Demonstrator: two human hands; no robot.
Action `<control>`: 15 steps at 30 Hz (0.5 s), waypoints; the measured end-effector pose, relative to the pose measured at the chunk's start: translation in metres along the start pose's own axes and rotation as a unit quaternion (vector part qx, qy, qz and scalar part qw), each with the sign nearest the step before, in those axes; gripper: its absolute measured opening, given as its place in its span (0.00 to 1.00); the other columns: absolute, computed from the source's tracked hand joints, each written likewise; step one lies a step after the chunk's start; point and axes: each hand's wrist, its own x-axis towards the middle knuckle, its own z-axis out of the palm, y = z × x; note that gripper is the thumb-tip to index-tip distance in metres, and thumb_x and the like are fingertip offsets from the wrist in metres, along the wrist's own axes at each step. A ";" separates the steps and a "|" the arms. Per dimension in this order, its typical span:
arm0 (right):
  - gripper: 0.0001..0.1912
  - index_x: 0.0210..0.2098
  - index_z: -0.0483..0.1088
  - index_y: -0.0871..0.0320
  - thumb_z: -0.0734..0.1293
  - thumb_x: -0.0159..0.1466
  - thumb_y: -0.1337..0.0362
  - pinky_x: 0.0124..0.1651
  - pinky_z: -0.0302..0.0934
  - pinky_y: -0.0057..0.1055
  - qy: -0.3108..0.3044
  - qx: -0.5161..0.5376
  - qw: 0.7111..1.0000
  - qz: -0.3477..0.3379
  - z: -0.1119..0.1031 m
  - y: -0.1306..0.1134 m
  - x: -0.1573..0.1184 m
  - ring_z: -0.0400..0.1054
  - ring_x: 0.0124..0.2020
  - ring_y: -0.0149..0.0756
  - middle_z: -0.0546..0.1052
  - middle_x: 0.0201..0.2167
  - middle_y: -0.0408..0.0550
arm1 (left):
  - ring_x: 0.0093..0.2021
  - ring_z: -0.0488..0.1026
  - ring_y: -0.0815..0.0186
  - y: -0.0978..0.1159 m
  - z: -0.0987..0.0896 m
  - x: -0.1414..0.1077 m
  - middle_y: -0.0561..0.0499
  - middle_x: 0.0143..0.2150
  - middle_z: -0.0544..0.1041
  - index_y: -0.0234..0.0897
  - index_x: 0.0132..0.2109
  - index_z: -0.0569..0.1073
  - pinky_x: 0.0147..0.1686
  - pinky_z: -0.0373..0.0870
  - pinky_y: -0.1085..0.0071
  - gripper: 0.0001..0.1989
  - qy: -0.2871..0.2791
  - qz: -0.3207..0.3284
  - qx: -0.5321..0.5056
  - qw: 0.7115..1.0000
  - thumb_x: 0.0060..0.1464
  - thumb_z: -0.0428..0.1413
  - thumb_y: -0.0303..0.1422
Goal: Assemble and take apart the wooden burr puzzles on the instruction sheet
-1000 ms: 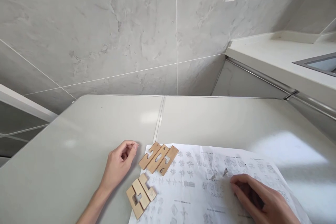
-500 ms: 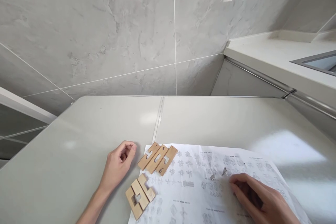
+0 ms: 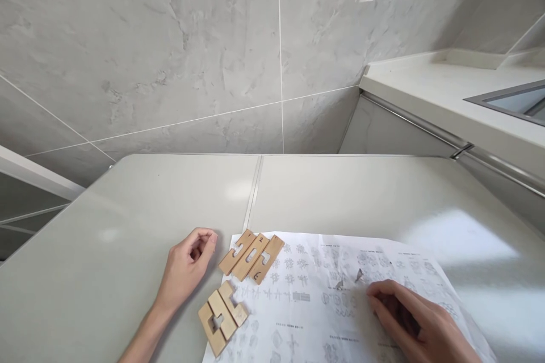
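My left hand point(image 3: 191, 258) rests on the table just left of the paper, its fingers curled loosely closed with nothing visible in them. Beside it, three notched wooden puzzle pieces point(image 3: 251, 257) marked with ink figures lie side by side on the paper's edge. Nearer to me is a second group of notched wooden pieces point(image 3: 223, 317), fitted close together around a small gap. On the right part of the printed paper sheet point(image 3: 315, 323) lies my right hand point(image 3: 419, 317), fingers bent and tips together, holding nothing I can see. Just beyond its fingertips sit small grey scraps point(image 3: 359, 275).
The light grey table point(image 3: 106, 272) has a seam point(image 3: 254, 193) running across it. Behind stands a grey tiled wall point(image 3: 191, 39). A white counter point(image 3: 413, 76) with a metal-rimmed opening is at the right, above cabinet doors.
The whole view has shifted slightly, so everything appears a little further left. Both hands and the wooden pieces keep their places on the table and paper.
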 end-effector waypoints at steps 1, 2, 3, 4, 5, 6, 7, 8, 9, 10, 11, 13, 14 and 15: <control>0.09 0.44 0.73 0.48 0.63 0.75 0.53 0.28 0.62 0.29 0.001 0.000 1.000 -0.002 0.000 0.000 0.000 0.67 0.23 0.35 0.76 0.26 0.38 | 0.26 0.63 0.67 0.000 0.000 0.000 0.55 0.28 0.73 0.42 0.38 0.74 0.28 0.61 0.73 0.15 0.000 0.000 0.000 1.000 0.65 0.54 0.47; 0.10 0.44 0.73 0.48 0.62 0.75 0.53 0.28 0.62 0.29 0.002 -0.002 1.000 -0.003 0.000 -0.001 0.000 0.67 0.23 0.36 0.76 0.25 0.38 | 0.26 0.63 0.67 0.000 0.000 0.000 0.55 0.28 0.73 0.42 0.38 0.74 0.28 0.61 0.73 0.15 0.000 0.001 -0.001 1.000 0.65 0.54 0.47; 0.10 0.43 0.73 0.48 0.62 0.76 0.53 0.28 0.62 0.29 0.003 -0.004 1.000 -0.004 0.000 -0.001 0.000 0.67 0.23 0.36 0.76 0.25 0.38 | 0.26 0.63 0.67 0.001 0.000 0.000 0.55 0.28 0.73 0.42 0.38 0.74 0.28 0.61 0.73 0.15 0.001 0.001 -0.001 1.000 0.65 0.54 0.47; 0.10 0.43 0.73 0.48 0.62 0.76 0.53 0.28 0.62 0.29 0.003 -0.005 1.000 -0.004 0.000 -0.001 0.000 0.67 0.23 0.36 0.75 0.25 0.38 | 0.26 0.63 0.67 0.001 0.000 0.000 0.55 0.28 0.73 0.42 0.38 0.74 0.28 0.61 0.73 0.15 0.001 0.002 -0.001 1.000 0.65 0.54 0.47; 0.10 0.43 0.73 0.48 0.62 0.76 0.53 0.28 0.62 0.29 0.002 -0.007 1.000 -0.003 0.000 -0.002 0.000 0.67 0.23 0.35 0.75 0.25 0.38 | 0.26 0.63 0.67 0.001 -0.001 0.000 0.55 0.28 0.73 0.42 0.38 0.75 0.28 0.61 0.73 0.15 0.001 0.003 -0.002 1.000 0.65 0.54 0.47; 0.10 0.43 0.73 0.48 0.62 0.75 0.53 0.28 0.62 0.29 0.002 -0.008 1.000 -0.003 0.000 -0.002 0.000 0.67 0.23 0.35 0.75 0.25 0.38 | 0.26 0.63 0.67 0.001 -0.001 0.000 0.55 0.28 0.73 0.42 0.38 0.75 0.28 0.61 0.73 0.15 0.001 0.003 -0.002 1.000 0.65 0.54 0.47; 0.10 0.43 0.73 0.47 0.62 0.75 0.53 0.28 0.62 0.29 0.003 -0.009 1.000 -0.003 0.001 -0.002 0.000 0.67 0.23 0.35 0.75 0.25 0.37 | 0.26 0.62 0.67 0.001 -0.001 0.000 0.56 0.28 0.73 0.42 0.38 0.75 0.27 0.61 0.73 0.15 0.000 0.003 -0.001 1.000 0.65 0.54 0.47; 0.10 0.43 0.73 0.48 0.62 0.75 0.53 0.28 0.62 0.29 0.002 -0.010 1.000 -0.004 0.001 -0.002 0.000 0.67 0.23 0.35 0.75 0.25 0.38 | 0.26 0.62 0.67 0.001 -0.001 0.000 0.56 0.28 0.73 0.42 0.38 0.75 0.27 0.61 0.73 0.15 -0.001 0.002 -0.001 1.000 0.65 0.55 0.47; 0.10 0.43 0.73 0.48 0.62 0.75 0.53 0.28 0.62 0.29 0.002 -0.011 1.000 -0.006 0.001 -0.002 0.000 0.67 0.23 0.35 0.76 0.25 0.38 | 0.26 0.63 0.67 0.000 -0.001 0.000 0.56 0.28 0.73 0.42 0.38 0.75 0.27 0.61 0.73 0.15 -0.001 0.002 -0.001 1.000 0.65 0.55 0.47; 0.10 0.42 0.73 0.48 0.62 0.75 0.53 0.28 0.62 0.29 0.002 -0.013 1.000 -0.007 0.001 -0.001 0.000 0.67 0.23 0.35 0.76 0.25 0.39 | 0.26 0.63 0.67 0.000 -0.001 0.000 0.56 0.28 0.73 0.42 0.38 0.75 0.27 0.61 0.73 0.15 0.000 0.002 -0.001 1.000 0.65 0.55 0.47; 0.10 0.42 0.73 0.48 0.62 0.75 0.53 0.28 0.63 0.29 0.001 -0.015 1.000 -0.008 0.000 0.000 0.000 0.67 0.23 0.36 0.76 0.25 0.39 | 0.26 0.64 0.67 0.000 -0.001 -0.001 0.55 0.28 0.73 0.42 0.38 0.75 0.28 0.62 0.73 0.15 0.001 0.002 -0.001 1.000 0.65 0.55 0.47; 0.11 0.43 0.73 0.48 0.62 0.75 0.53 0.28 0.64 0.29 -0.002 -0.018 1.000 -0.006 0.000 0.003 0.000 0.69 0.23 0.36 0.77 0.26 0.40 | 0.26 0.64 0.67 -0.001 0.000 -0.001 0.55 0.28 0.74 0.42 0.38 0.75 0.28 0.62 0.73 0.15 0.003 0.004 -0.002 1.000 0.66 0.54 0.47; 0.11 0.43 0.73 0.48 0.63 0.75 0.52 0.28 0.64 0.28 -0.004 -0.021 1.000 -0.006 -0.001 0.005 0.000 0.69 0.24 0.35 0.77 0.26 0.40 | 0.26 0.65 0.67 0.000 0.000 -0.001 0.55 0.28 0.73 0.42 0.38 0.75 0.28 0.62 0.73 0.15 0.005 0.004 -0.003 1.000 0.66 0.54 0.47; 0.11 0.43 0.74 0.48 0.63 0.75 0.52 0.28 0.64 0.28 -0.011 -0.023 1.000 -0.009 -0.002 0.007 0.000 0.69 0.23 0.35 0.77 0.26 0.40 | 0.26 0.64 0.67 0.000 0.000 -0.001 0.55 0.28 0.73 0.41 0.38 0.75 0.28 0.62 0.73 0.16 0.005 0.004 -0.004 1.000 0.66 0.54 0.47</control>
